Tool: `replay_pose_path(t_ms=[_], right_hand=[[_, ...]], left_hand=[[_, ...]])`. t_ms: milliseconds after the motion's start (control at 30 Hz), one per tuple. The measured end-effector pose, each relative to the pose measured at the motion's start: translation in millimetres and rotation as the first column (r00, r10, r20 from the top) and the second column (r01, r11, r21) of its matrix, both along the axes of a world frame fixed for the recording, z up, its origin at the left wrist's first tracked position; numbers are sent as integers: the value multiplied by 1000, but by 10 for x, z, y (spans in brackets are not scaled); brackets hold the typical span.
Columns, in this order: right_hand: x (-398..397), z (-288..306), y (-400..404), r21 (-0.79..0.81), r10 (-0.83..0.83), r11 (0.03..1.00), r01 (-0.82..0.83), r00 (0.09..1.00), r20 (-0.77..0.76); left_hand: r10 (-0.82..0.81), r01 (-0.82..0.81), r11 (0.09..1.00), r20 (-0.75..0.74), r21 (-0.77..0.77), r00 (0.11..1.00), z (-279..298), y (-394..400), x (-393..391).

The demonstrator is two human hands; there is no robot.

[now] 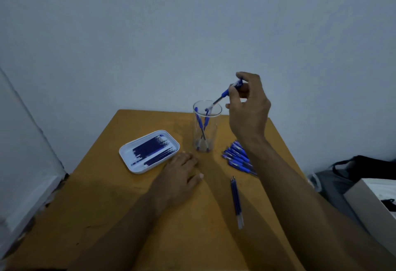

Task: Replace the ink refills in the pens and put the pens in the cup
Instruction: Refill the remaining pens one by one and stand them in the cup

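My right hand (248, 107) pinches a blue pen (225, 93) by its upper end, tilted with its tip just inside the rim of the clear cup (211, 140). Two blue pens (201, 125) stand in the cup. My left hand (182, 172) rests flat on the wooden table, fingers spread, between the cup and a white tray (126, 155) that holds several dark blue refills (152, 149). Right of the cup lies a heap of several blue pens (236, 156), partly hidden by my right forearm. A few loose refills (236, 201) lie side by side nearer to me.
The small table (120, 206) stands against a pale wall; its far edge runs just behind the cup. A dark bag (362, 165) and a light box (372, 200) sit beyond the table's right edge.
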State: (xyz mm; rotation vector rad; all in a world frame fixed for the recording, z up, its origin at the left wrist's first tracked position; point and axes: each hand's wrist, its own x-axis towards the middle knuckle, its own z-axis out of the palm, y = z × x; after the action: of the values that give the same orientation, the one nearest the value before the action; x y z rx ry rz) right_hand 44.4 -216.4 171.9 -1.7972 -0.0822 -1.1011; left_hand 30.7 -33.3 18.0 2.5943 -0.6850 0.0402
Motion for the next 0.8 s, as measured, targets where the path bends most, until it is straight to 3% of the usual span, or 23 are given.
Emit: replay_pose_path(t_ms=[167,267,600,800], right_hand=[[310,-197,5,-317,-44,948,-32,972,-230],[390,-224,16,-425,-112,904,-41,938,-329],[498,-183,3,-387,-142,917,-100,824,-549],[409,-217,-39,-311,-95,948,-62,881,-464]], left_hand=[[2,-1,1000,-6,14,1000,-31,9,5],[8,-8,1000,-9,16,1000,-47,5,13],[29,-29,999,-17,24,999,-77,-2,53],[27,-27,999,-18,23,999,-67,0,47]])
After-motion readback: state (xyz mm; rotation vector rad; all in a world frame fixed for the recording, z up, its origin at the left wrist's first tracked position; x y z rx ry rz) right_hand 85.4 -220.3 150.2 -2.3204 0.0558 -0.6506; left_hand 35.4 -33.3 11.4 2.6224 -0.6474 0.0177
